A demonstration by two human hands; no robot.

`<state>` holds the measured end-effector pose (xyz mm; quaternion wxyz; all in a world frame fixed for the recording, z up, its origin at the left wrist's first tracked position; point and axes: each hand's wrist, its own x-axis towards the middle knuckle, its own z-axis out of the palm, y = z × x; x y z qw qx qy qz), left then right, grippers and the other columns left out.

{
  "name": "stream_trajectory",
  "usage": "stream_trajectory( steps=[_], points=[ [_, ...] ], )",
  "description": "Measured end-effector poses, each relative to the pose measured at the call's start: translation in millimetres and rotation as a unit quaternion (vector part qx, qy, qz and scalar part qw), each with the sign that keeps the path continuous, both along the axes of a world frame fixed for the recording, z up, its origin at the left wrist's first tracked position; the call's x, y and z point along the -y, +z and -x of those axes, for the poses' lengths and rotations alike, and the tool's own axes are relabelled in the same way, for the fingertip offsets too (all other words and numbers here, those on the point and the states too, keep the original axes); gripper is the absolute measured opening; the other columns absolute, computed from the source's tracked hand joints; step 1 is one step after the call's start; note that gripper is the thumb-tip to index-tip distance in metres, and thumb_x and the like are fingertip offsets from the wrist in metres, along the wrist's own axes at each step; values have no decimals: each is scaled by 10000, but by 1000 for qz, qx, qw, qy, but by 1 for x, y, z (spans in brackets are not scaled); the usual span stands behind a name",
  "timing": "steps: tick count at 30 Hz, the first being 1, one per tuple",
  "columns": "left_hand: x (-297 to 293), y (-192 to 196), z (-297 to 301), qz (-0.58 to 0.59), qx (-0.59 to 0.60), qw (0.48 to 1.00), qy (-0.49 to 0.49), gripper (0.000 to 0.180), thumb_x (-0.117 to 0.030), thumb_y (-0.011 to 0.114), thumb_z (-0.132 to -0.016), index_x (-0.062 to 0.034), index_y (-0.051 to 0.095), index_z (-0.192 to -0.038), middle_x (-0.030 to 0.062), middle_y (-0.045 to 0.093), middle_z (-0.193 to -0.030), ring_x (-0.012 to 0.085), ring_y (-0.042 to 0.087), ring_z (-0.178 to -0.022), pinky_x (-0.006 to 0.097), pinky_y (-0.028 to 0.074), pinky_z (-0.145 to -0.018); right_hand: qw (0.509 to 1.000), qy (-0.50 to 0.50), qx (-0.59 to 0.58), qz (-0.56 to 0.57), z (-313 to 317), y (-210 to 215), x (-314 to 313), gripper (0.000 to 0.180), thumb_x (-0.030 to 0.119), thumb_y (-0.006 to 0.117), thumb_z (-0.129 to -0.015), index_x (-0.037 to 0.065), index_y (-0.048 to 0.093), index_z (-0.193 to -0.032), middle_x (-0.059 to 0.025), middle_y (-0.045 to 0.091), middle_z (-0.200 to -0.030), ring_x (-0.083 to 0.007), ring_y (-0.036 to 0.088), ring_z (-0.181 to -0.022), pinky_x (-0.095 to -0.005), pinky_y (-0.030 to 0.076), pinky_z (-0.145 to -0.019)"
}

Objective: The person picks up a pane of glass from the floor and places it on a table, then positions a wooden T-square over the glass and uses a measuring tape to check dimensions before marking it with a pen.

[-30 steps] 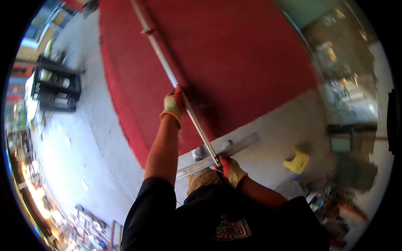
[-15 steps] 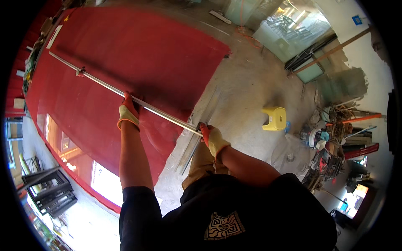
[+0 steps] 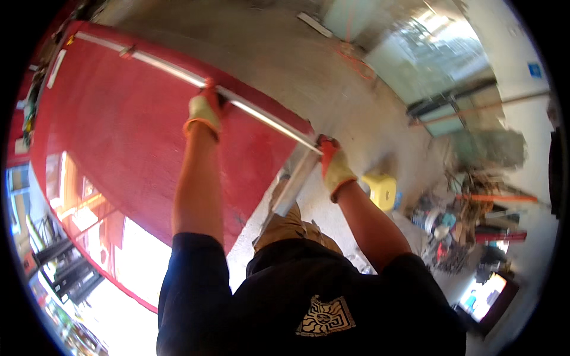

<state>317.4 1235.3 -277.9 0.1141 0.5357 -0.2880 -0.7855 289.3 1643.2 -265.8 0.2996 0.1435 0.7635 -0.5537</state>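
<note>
The long metal bar (image 3: 178, 72) lies along the upper edge of the red panel (image 3: 119, 136), running from its far left corner to its right corner. The left hand (image 3: 205, 110), gloved, is wrapped around the bar near its middle. The right hand (image 3: 335, 166), also gloved, grips the bar's right end. A yellow stool (image 3: 381, 190) stands on the concrete floor (image 3: 309, 71), just beside the right hand.
</note>
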Motion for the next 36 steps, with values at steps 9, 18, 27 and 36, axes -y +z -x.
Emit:
stream_trajectory(
  steps=[9,18,27,36],
  points=[
    [-6,-3,203,82,202,955,-201,588,-503,409,-1191,-12,727,-1258,124,813,-1205,281,814,-1017,404,693,-855,990,-133,14,42,178,-1,-8,424,377,746,-1103,41,697,-1358,-39,738,-1276,-172,649,-1142,-345,493,-1033],
    [-68,94,258,100,-74,992,0,424,-363,682,-1142,50,659,-1234,195,799,-1150,326,807,-1005,472,707,-917,985,-99,-37,135,285,43,-65,471,360,705,-1142,52,674,-1498,-25,755,-1343,-157,680,-1189,-332,520,-1039],
    [-155,169,377,217,-181,955,-86,378,-363,671,-1169,3,626,-1250,120,779,-1082,214,765,-989,395,667,-930,980,-79,-181,-10,460,58,-154,430,420,687,-1139,47,732,-1347,-8,755,-1148,-121,643,-984,-301,517,-872],
    [-267,136,526,-20,-297,949,-100,244,-107,600,-1162,74,649,-1318,161,717,-1188,225,704,-1144,361,599,-965,810,275,-504,121,717,413,-63,556,403,526,-1213,-5,595,-1584,-122,699,-1483,-262,653,-1416,-454,464,-1262]
  ],
)
